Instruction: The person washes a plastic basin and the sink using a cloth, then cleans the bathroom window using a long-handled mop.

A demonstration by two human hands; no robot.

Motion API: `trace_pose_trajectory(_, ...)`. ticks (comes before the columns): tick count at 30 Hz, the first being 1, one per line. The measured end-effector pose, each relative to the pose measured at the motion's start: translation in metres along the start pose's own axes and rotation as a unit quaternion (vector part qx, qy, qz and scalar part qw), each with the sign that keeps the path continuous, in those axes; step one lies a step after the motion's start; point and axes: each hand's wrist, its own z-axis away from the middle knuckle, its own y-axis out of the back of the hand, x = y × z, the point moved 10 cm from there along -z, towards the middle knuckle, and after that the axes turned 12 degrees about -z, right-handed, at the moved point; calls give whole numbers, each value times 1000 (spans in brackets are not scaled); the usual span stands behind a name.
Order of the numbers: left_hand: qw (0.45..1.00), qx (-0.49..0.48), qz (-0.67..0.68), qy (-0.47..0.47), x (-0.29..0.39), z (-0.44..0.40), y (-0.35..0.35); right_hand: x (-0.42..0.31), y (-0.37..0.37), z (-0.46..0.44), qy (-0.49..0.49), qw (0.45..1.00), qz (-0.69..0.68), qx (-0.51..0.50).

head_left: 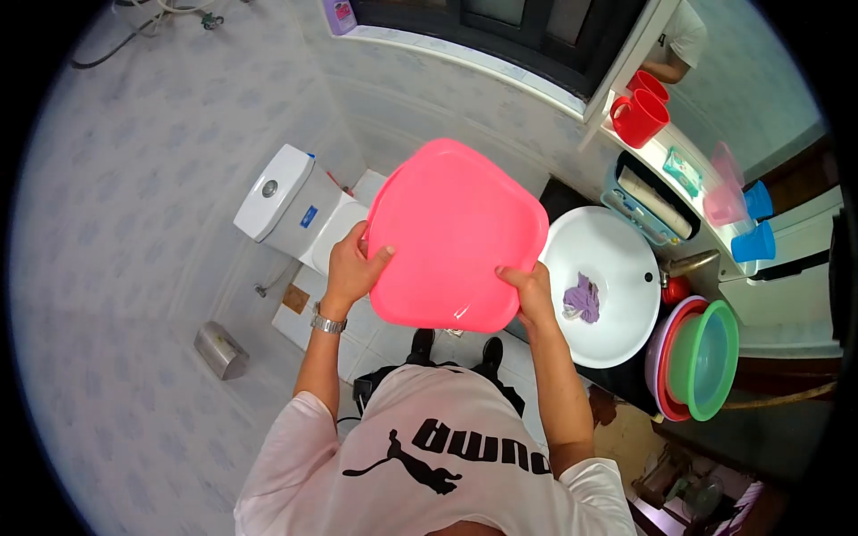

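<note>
One pink basin (456,237) is being gripped at opposite edges by the left hand (355,265) and the right hand (528,293), between the toilet (290,210) and the sink (621,246); a purple cloth (583,297) is being held inside the sink, nested basins (730,362) being kept beside it.

Pink basin (456,232): smooth plastic; sink (612,241): glossy; watchband (329,322): shiny metal

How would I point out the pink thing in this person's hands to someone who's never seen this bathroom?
Find the white toilet and, right of it, the round white sink. Between them in the view, the left hand and right hand grip the pink thing by its edges. It is a broad, glossy rounded square, bright pink against its two white neighbours.
</note>
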Motion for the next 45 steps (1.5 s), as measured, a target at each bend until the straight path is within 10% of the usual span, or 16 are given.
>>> trace_pose_trajectory(6,986,-23,-151,-63,47,-7,21,37,8,-7,-107,992,-66,-18)
trace_pose_trajectory(12,989,-84,18,-117,82,1,27,50,28,1,-115,977,-168,-63)
trace_pose_trajectory(16,979,169,-87,-69,74,-1,83,46,47,7,-151,962,-220,-53)
trace_pose_trajectory(22,991,-69,118,-7,71,-11,3,37,76,-8,-112,965,-228,-68)
trace_pose_trajectory(24,996,-92,1,-15,79,-12,-6,34,77,-10,-110,968,-215,-66)
trace_pose_trajectory(36,996,-63,-25,-66,103,-5,-12,19,65,-18,-71,982,-171,-34)
trace_pose_trajectory(41,975,34,206,73,75,27,-9,24,57,-23,-85,983,-160,-37)
trace_pose_trajectory(45,990,98,79,69,73,48,-9,43,66,-29,-110,982,-147,-36)
